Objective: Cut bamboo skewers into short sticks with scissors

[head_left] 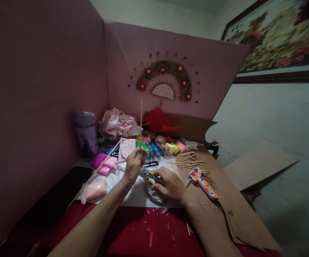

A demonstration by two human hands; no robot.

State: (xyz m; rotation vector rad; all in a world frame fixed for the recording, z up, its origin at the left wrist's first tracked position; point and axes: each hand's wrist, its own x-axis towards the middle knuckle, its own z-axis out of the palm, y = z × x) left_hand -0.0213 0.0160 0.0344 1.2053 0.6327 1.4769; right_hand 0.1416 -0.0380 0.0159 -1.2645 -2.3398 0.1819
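Observation:
My left hand [133, 163] is raised a little above the table, fingers pinched on a thin wooden stick [141, 121] that stands upright. My right hand [170, 185] lies curled on the table over a pair of scissors [151, 185], gripping their handles. A white paper sheet [133, 194] is under both hands. A dotted white and pink half-round piece [127, 148] sits just behind my left hand.
Several loose sticks [188, 159] and a patterned glue gun [203, 182] with a black cord lie on brown cardboard [229, 207] at the right. Clay packets [95, 190], coloured clay tubs [167, 147], a purple bottle [86, 134] and pink cloth [117, 125] stand behind. Pink boards wall in the left and back.

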